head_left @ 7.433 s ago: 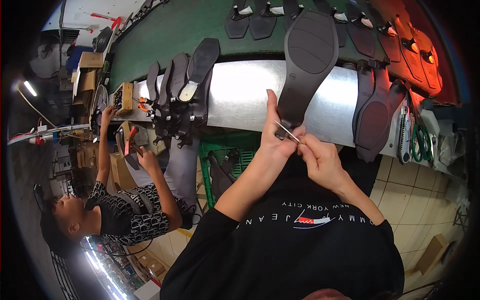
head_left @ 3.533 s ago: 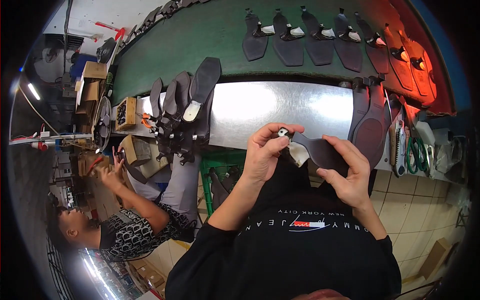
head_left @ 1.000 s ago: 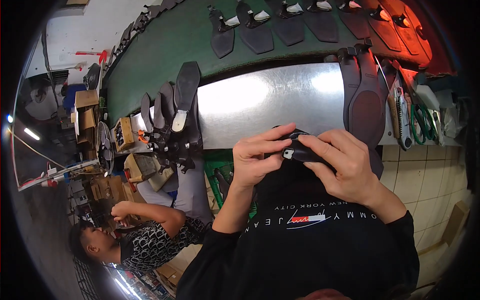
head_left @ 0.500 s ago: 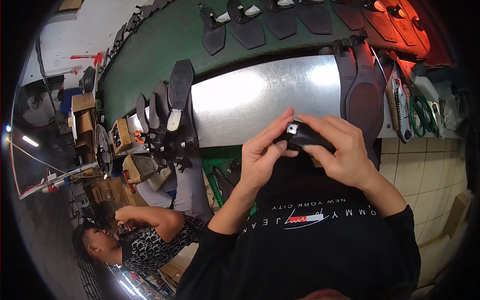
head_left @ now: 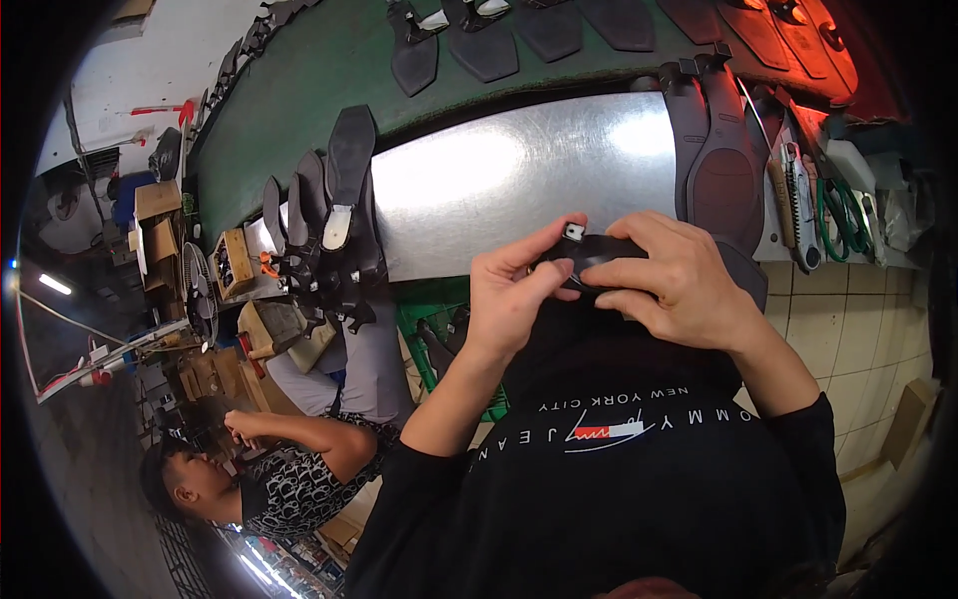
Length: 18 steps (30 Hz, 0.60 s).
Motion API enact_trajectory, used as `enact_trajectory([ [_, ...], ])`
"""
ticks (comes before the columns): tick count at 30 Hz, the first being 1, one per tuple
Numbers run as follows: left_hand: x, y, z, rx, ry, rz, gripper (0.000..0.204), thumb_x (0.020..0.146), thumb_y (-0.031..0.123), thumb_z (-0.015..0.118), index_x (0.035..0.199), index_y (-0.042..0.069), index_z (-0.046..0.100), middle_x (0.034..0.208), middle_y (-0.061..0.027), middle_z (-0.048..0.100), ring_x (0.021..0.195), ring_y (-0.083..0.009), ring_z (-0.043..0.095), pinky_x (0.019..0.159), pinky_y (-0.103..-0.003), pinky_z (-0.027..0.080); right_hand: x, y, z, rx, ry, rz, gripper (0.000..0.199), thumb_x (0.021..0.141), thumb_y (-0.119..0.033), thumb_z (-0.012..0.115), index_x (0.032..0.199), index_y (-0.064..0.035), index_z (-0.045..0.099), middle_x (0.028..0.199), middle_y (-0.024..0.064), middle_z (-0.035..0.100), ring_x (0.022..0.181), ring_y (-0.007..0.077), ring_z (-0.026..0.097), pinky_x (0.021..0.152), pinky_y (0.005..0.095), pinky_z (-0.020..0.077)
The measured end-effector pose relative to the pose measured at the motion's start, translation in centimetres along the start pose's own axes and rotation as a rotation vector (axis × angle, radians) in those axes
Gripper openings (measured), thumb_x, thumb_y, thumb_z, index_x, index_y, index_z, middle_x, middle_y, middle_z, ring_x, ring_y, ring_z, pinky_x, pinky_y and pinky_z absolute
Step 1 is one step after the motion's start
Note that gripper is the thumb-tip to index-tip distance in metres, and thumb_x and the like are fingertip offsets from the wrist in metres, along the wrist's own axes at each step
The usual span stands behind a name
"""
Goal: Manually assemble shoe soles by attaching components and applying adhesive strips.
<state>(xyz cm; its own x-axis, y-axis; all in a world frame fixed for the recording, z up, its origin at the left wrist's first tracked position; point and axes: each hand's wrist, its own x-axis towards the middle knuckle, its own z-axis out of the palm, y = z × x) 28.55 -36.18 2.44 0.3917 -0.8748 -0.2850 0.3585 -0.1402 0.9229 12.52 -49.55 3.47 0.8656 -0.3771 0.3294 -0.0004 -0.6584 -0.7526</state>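
Note:
In front of my chest, both hands are closed on a black heeled shoe sole (head_left: 599, 249), just past the near edge of a shiny metal worktop (head_left: 519, 190). Its small square end, pale with a dark spot, sticks up beside the fingertips of my left hand (head_left: 502, 295). That hand pinches the sole from the left between thumb and fingers. From the right, my right hand (head_left: 684, 285) grips it with bent fingers over its dark surface. Much of the sole is hidden by my fingers.
Several black soles (head_left: 349, 155) are piled at the worktop's left; more soles (head_left: 733, 165) lie at its right, beside a utility knife (head_left: 801, 205) and green-handled scissors (head_left: 833, 215). A green belt (head_left: 289, 110) carries soles behind. A green crate (head_left: 409, 319) stands below. A co-worker (head_left: 309, 459) sits left.
The sole has turned in my hands, its pale square end shifting slightly left and up. My right fingers have moved from its far edge to bend over it. The view has shifted a little.

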Motion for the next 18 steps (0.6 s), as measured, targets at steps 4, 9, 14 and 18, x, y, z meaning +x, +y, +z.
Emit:
enact_trajectory([
  [4,0.5,0.0,0.1,-0.034,0.009,0.004,0.038,0.083,-0.01,0.056,0.12,-0.001,0.061,0.122,-0.0147,0.061,0.094,-0.0149,0.065,0.066,-0.022,0.058,-0.3,0.2,0.1,0.062,-0.048,0.092,0.026,0.066,-0.015,0.078,0.088,-0.0127,0.066,0.092,0.0073,0.057,0.08,0.0265,0.06,0.065,0.0365,0.0472],
  [9,0.5,0.2,0.5,0.049,0.013,0.049,0.038,0.083,-0.01,0.056,0.119,0.0,0.062,0.123,-0.0154,0.061,0.095,-0.0147,0.064,0.066,-0.022,0.058,-0.8,0.3,0.9,0.132,0.026,0.142,0.028,0.062,-0.011,0.08,0.085,-0.0089,0.066,0.089,0.0088,0.056,0.075,0.025,0.059,0.062,0.0323,0.0463],
  [14,0.4,0.0,0.7,0.089,0.024,0.136,0.037,0.083,-0.01,0.056,0.118,-0.001,0.062,0.123,-0.0161,0.061,0.094,-0.0149,0.064,0.066,-0.022,0.058,-1.0,0.2,1.6,0.158,0.084,0.192,0.025,0.064,-0.014,0.079,0.084,-0.0116,0.065,0.088,0.0069,0.056,0.075,0.025,0.06,0.062,0.0345,0.0469],
  [18,0.5,1.2,0.3,-0.043,0.049,-0.037,0.037,0.082,-0.009,0.056,0.118,-0.002,0.062,0.124,-0.017,0.06,0.092,-0.0168,0.066,0.067,-0.024,0.059,-1.2,0.2,2.0,0.094,0.196,0.059,0.024,0.063,-0.013,0.079,0.084,-0.0128,0.067,0.085,0.0082,0.056,0.071,0.0252,0.06,0.059,0.0337,0.0471],
])
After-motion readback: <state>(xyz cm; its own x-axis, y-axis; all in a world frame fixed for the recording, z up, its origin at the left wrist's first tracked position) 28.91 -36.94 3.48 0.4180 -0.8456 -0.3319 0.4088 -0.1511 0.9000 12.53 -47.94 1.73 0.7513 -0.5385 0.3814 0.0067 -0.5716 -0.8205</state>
